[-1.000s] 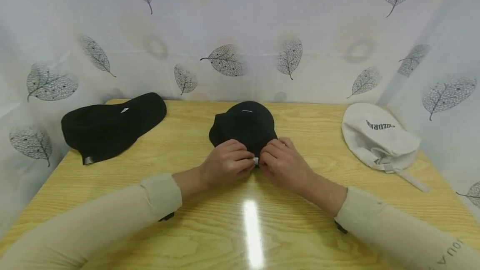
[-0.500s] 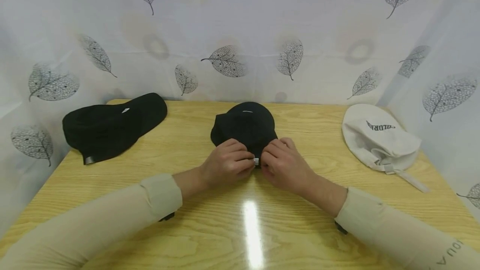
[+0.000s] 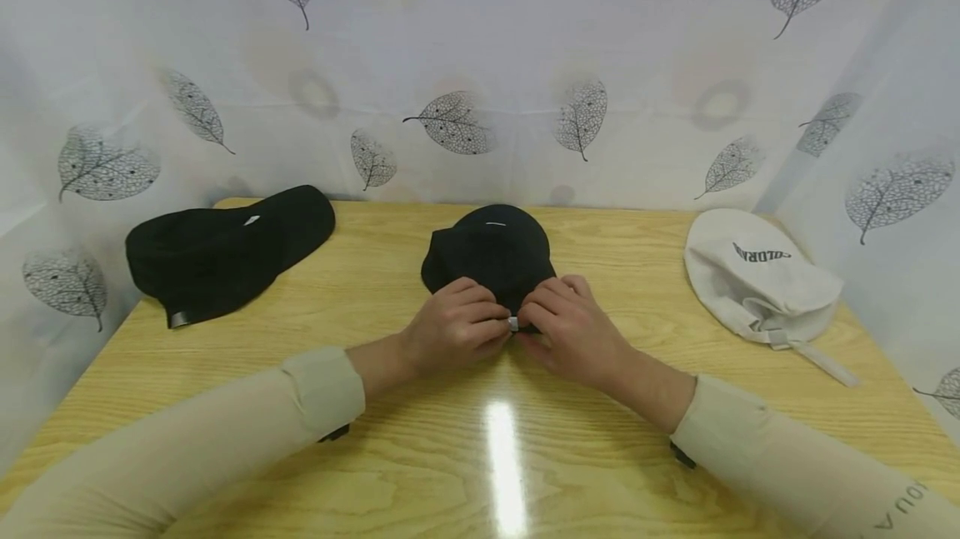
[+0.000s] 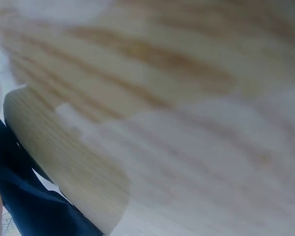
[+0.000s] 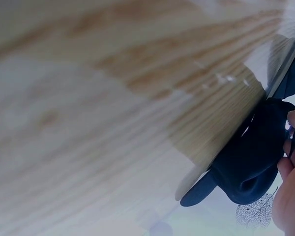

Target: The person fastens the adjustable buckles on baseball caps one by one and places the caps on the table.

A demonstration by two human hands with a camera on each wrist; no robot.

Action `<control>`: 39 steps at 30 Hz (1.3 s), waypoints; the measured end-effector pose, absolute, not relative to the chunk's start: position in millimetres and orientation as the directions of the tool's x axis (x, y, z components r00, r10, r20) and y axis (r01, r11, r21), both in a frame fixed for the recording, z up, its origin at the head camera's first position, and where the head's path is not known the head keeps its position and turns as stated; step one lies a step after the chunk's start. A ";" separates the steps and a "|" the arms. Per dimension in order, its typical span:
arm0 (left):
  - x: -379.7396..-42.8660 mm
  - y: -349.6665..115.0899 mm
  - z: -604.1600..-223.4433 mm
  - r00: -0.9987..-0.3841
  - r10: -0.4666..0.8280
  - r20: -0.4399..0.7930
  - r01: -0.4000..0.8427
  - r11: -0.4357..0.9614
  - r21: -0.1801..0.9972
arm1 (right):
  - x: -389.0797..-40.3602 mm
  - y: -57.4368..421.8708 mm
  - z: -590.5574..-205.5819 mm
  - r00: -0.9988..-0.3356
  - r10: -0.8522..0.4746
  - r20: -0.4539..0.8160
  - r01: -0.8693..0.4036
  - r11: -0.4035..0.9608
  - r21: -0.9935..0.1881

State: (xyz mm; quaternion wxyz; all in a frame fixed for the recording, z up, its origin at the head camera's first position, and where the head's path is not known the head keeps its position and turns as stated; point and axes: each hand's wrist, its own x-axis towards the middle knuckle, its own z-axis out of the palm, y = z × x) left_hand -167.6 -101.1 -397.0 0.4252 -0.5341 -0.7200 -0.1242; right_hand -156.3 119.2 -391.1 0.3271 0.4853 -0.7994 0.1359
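A black cap [image 3: 491, 252] lies at the middle of the table, brim toward the back and strap toward me. At its near edge my left hand [image 3: 456, 326] pinches the strap, just left of a small silvery buckle [image 3: 513, 323]. My right hand [image 3: 573, 331] pinches the strap's other side with thumb and fingers, close beside the buckle. The fingers hide most of the strap. In the right wrist view the black cap [image 5: 250, 152] shows side-on beside my right hand [image 5: 290, 196]. Part of the dark cap [image 4: 44, 201] appears at the left wrist view's lower left.
Another black cap [image 3: 210, 260] lies at the table's back left, brim pointing right. A white cap [image 3: 772, 272] with dark lettering and a loose strap end lies at the right. Leaf-print curtains [image 3: 510, 39] enclose the wooden table [image 3: 405, 456] behind and at the sides.
My right thumb has dropped slightly away from the fingers, and a bit more of the dark strap shows there. The left hand and the caps have barely moved.
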 end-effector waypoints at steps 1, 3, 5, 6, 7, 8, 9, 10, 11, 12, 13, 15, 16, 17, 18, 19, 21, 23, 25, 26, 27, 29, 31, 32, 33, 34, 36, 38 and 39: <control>-167.7 -101.2 -397.0 -0.067 0.662 0.747 0.875 0.398 -0.275 | -156.2 119.1 -390.8 -0.315 -0.686 0.655 -0.865 0.491 0.098; -168.0 -101.3 -397.0 -0.058 0.658 0.751 0.875 0.396 -0.279 | -156.0 119.1 -390.2 -0.318 -0.686 0.655 -0.865 0.492 0.095; -168.3 -101.4 -397.4 -0.048 0.655 0.754 0.875 0.392 -0.285 | -155.5 119.1 -389.9 -0.316 -0.685 0.657 -0.865 0.492 0.097; -168.5 -101.4 -397.5 -0.044 0.653 0.756 0.875 0.391 -0.286 | -155.5 119.1 -390.0 -0.314 -0.684 0.658 -0.865 0.493 0.099; -168.6 -101.4 -397.7 -0.042 0.651 0.758 0.875 0.390 -0.287 | -155.3 119.1 -389.9 -0.312 -0.684 0.659 -0.865 0.492 0.101; -168.8 -101.5 -397.8 -0.039 0.650 0.759 0.875 0.389 -0.288 | -155.3 119.1 -390.1 -0.311 -0.683 0.661 -0.864 0.493 0.103; -169.0 -101.6 -398.1 -0.036 0.651 0.758 0.875 0.387 -0.291 | -155.3 119.2 -390.2 -0.308 -0.683 0.662 -0.864 0.492 0.106; -169.1 -101.5 -398.1 -0.037 0.652 0.758 0.875 0.387 -0.290 | -155.1 119.3 -390.3 -0.307 -0.683 0.663 -0.864 0.492 0.107; -169.2 -101.4 -398.4 -0.040 0.652 0.757 0.876 0.387 -0.288 | -155.2 119.3 -390.5 -0.307 -0.682 0.663 -0.864 0.492 0.106; -169.2 -101.3 -398.3 -0.042 0.653 0.756 0.877 0.387 -0.285 | -155.2 119.4 -390.6 -0.307 -0.682 0.663 -0.864 0.493 0.107; -169.3 -101.3 -398.3 -0.043 0.654 0.755 0.876 0.388 -0.286 | -155.4 119.5 -390.7 -0.307 -0.682 0.664 -0.864 0.493 0.107; -169.5 -101.3 -398.4 -0.042 0.656 0.753 0.876 0.387 -0.288 | -155.5 119.4 -390.7 -0.304 -0.683 0.664 -0.863 0.493 0.112; -169.5 -101.4 -398.4 -0.041 0.656 0.753 0.876 0.387 -0.289 | -155.7 119.2 -390.7 -0.303 -0.684 0.664 -0.863 0.493 0.114; -169.6 -101.4 -398.4 -0.041 0.656 0.754 0.876 0.387 -0.289 | -155.6 119.1 -390.6 -0.302 -0.685 0.663 -0.862 0.493 0.116; -169.5 -101.5 -398.3 -0.039 0.655 0.755 0.875 0.387 -0.290 | -155.7 118.9 -390.6 -0.302 -0.686 0.662 -0.862 0.494 0.119; -169.7 -101.7 -398.5 -0.037 0.654 0.755 0.875 0.386 -0.291 | -155.8 118.7 -390.6 -0.300 -0.687 0.662 -0.861 0.493 0.121; -169.7 -102.0 -398.6 -0.034 0.653 0.756 0.875 0.385 -0.293 | -155.5 118.4 -390.3 -0.302 -0.690 0.658 -0.860 0.495 0.125; -169.7 -102.0 -398.9 -0.034 0.654 0.756 0.876 0.384 -0.293 | -155.4 118.4 -390.3 -0.303 -0.692 0.655 -0.859 0.496 0.127; -169.7 -102.1 -399.5 -0.035 0.656 0.754 0.875 0.384 -0.293 | -155.2 118.4 -390.2 -0.305 -0.694 0.652 -0.858 0.498 0.128; -169.5 -102.1 -399.6 -0.040 0.657 0.753 0.875 0.386 -0.291 | -155.2 118.4 -390.1 -0.305 -0.693 0.653 -0.856 0.500 0.131; -169.4 -101.9 -399.6 -0.043 0.658 0.752 0.876 0.387 -0.289 | -155.1 118.5 -390.1 -0.305 -0.692 0.654 -0.855 0.502 0.132; -169.2 -101.7 -399.4 -0.046 0.659 0.751 0.875 0.389 -0.287 | -155.1 118.6 -390.0 -0.304 -0.689 0.658 -0.853 0.504 0.134; -169.1 -101.6 -399.0 -0.047 0.658 0.751 0.875 0.390 -0.286 | -155.2 118.7 -389.9 -0.302 -0.687 0.661 -0.852 0.506 0.136; -168.9 -101.6 -398.6 -0.047 0.658 0.752 0.875 0.390 -0.286 | -155.3 118.7 -390.0 -0.301 -0.686 0.662 -0.851 0.507 0.138; -168.9 -101.7 -398.4 -0.045 0.657 0.752 0.875 0.389 -0.288 | -155.3 118.7 -390.0 -0.301 -0.686 0.662 -0.851 0.506 0.138; -169.0 -101.8 -398.4 -0.043 0.657 0.752 0.874 0.389 -0.290 | -155.4 118.7 -390.0 -0.300 -0.686 0.663 -0.851 0.506 0.139; -168.7 -102.0 -398.0 -0.046 0.658 0.752 0.875 0.390 -0.287 | -155.5 118.5 -390.1 -0.298 -0.687 0.663 -0.851 0.506 0.142; -168.6 -102.1 -398.1 -0.051 0.659 0.750 0.875 0.392 -0.285 | -155.5 118.3 -390.2 -0.298 -0.687 0.663 -0.850 0.507 0.144; -168.3 -102.1 -397.8 -0.057 0.660 0.749 0.874 0.395 -0.282 | -155.5 118.1 -390.1 -0.297 -0.687 0.663 -0.850 0.507 0.145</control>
